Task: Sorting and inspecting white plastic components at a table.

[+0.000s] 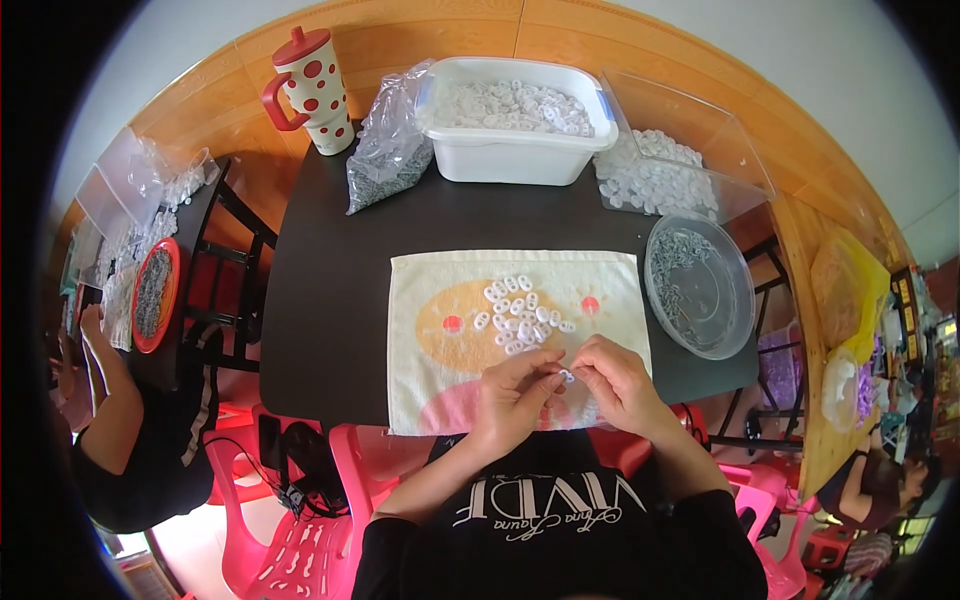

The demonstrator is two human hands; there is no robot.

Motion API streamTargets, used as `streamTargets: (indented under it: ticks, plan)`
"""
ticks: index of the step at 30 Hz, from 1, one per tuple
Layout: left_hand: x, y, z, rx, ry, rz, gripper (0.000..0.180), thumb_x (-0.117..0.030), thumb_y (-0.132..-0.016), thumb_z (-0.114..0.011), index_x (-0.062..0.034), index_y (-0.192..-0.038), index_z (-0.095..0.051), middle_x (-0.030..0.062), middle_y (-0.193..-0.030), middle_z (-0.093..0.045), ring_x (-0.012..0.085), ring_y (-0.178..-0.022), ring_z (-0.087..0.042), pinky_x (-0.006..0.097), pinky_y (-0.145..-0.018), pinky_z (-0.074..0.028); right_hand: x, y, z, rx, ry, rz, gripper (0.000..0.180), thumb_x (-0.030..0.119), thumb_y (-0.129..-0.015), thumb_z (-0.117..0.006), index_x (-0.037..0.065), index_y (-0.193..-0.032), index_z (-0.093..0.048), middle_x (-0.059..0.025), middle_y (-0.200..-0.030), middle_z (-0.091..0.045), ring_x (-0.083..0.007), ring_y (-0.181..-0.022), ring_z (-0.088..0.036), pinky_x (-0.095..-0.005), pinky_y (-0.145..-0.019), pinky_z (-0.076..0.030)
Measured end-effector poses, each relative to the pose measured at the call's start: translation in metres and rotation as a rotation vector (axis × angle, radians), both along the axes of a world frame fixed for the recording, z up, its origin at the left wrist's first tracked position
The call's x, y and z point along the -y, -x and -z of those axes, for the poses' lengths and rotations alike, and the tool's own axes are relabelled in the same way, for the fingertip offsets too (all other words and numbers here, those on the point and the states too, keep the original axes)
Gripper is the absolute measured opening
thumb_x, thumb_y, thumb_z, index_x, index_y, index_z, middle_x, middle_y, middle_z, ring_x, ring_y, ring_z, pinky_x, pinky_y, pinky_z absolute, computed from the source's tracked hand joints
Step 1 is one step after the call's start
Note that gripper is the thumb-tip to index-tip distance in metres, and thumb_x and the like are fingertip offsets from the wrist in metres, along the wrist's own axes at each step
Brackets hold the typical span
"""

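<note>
A light towel with orange and pink shapes lies on the dark table. On it is a loose heap of small white oval plastic pieces, several of which show two holes. Just in front of the heap, my left hand pinches one such white two-holed piece between thumb and fingers. Close beside it, my right hand has its thumb and fingertips pressed together at the piece. Whatever those right fingertips grip is too small to make out.
A round clear tub of small grey metal bits stands right. Behind are a white bin of white pieces, a clear box, a bag of grey bits and a dotted tumbler. A pink chair stands left; other people sit either side.
</note>
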State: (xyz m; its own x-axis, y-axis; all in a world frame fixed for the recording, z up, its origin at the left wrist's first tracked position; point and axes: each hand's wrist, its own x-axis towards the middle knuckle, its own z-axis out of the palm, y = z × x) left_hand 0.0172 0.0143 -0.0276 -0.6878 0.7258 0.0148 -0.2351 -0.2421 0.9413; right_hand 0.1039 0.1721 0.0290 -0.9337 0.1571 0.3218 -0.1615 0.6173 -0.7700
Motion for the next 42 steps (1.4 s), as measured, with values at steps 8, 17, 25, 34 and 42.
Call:
streamTargets:
  ticks: [8,17,25,34,42]
  plan:
    - [-0.001,-0.002,-0.002,0.024,0.003,-0.037,0.028,0.01,-0.091,-0.063,0.0017,-0.117,-0.064,0.0076,-0.096,-0.069,0.0119,-0.077,-0.069,0.022,-0.063,-0.056,0.003,0.004,0.006,-0.084,-0.179,0.007,0.01,-0.001,-0.085,-0.064,0.002,-0.087,-0.055,-0.0145,-0.074,-0.051,-0.0355,-0.066,-0.054,-0.0425,-0.059,-0.043]
    - [0.001,-0.003,-0.003,0.076,0.009,-0.09,0.018,0.01,-0.09,-0.064,0.0022,-0.107,-0.066,0.0059,-0.086,-0.069,0.0102,-0.072,-0.067,0.022,-0.058,-0.054,0.012,0.008,0.016,-0.086,-0.239,0.044,0.013,0.001,-0.083,-0.065,0.003,-0.084,-0.051,-0.0149,-0.073,-0.05,-0.0361,-0.063,-0.054,-0.0444,-0.056,-0.041]
    - [-0.001,-0.004,-0.005,0.04,0.013,-0.111,0.019,0.008,-0.09,-0.066,0.0013,-0.107,-0.067,0.0052,-0.088,-0.069,0.0087,-0.072,-0.066,0.021,-0.058,-0.054,0.009,0.003,0.018,-0.014,-0.07,0.066,0.009,0.002,-0.089,-0.063,0.0,-0.091,-0.055,-0.0122,-0.075,-0.053,-0.0281,-0.062,-0.056,-0.0359,-0.057,-0.043]
    - [-0.001,-0.003,-0.003,0.007,-0.032,-0.103,0.02,0.008,-0.091,-0.064,0.0017,-0.11,-0.066,0.0061,-0.089,-0.069,0.0088,-0.072,-0.066,0.021,-0.056,-0.053,0.008,0.001,0.011,-0.072,0.19,0.059,0.023,-0.007,-0.091,-0.058,-0.003,-0.113,-0.061,-0.0087,-0.091,-0.059,-0.013,-0.079,-0.057,-0.0252,-0.061,-0.045]
    - [-0.001,-0.002,0.002,-0.021,-0.042,-0.074,0.018,0.011,-0.092,-0.06,0.0041,-0.109,-0.062,0.009,-0.084,-0.068,0.0136,-0.065,-0.068,0.023,-0.047,-0.052,0.011,0.008,0.011,-0.216,-0.1,0.025,0.029,-0.014,-0.081,-0.061,-0.002,-0.107,-0.061,-0.0137,-0.085,-0.06,-0.029,-0.072,-0.06,-0.0344,-0.062,-0.048]
